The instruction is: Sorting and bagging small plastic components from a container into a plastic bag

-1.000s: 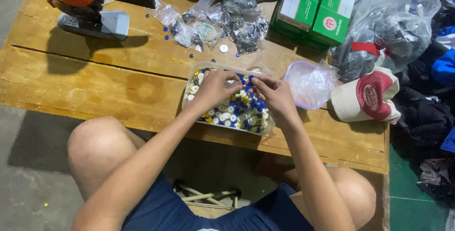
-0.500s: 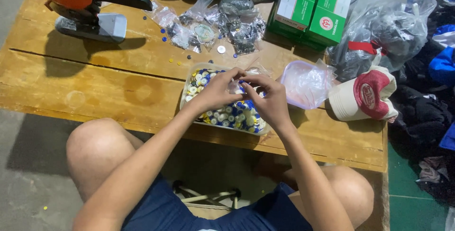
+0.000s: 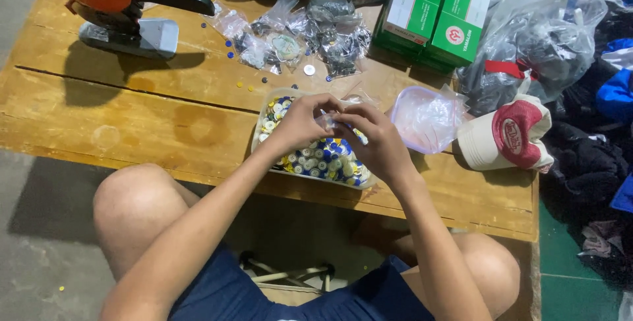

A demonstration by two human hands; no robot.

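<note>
A clear plastic tray [image 3: 263, 125] full of small blue, white and yellow round caps [image 3: 320, 161] sits near the front edge of the wooden table [image 3: 132, 123]. My left hand [image 3: 300, 121] and my right hand [image 3: 376, 143] meet just above the tray. Their fingertips pinch a small clear plastic piece [image 3: 328, 120] between them, and I cannot make out what it is. Both forearms reach in from below over my bare knees.
An orange and grey press tool [image 3: 122, 8] stands at the back left. Small bags of parts [image 3: 297, 31] and loose caps lie behind the tray. Green boxes [image 3: 435, 18], a large plastic bag [image 3: 541, 31], a clear bag [image 3: 425, 116] and a red-and-white cap [image 3: 511, 136] crowd the right.
Both hands have lifted out of the caps and come together above the tray, now pinching a small clear piece between them.
</note>
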